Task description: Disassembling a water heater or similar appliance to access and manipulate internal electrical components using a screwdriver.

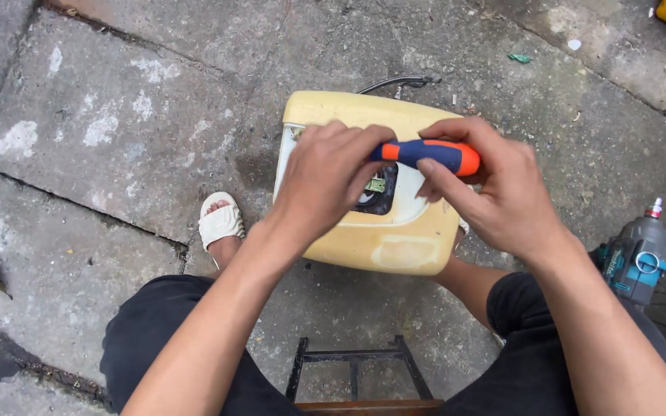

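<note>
the right hand (495, 189) grips a blue-and-orange screwdriver (428, 155) by its handle, left hand (325, 177) pinching its other end, over the yellowed plastic casing (383, 239) on the concrete ground (117, 139). the casing looks stiff, light and somewhat brittle; best held by its edges.

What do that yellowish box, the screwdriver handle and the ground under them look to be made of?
The yellowish box looks like moulded plastic: smooth rounded corners, dull sheen, aged cream colour with scuffs. The screwdriver handle, held in both the left hand and the right hand, seems plastic with a rubbery blue and orange grip, matte. The ground looks like concrete slabs: grey, rough, cracked, stained.
</note>
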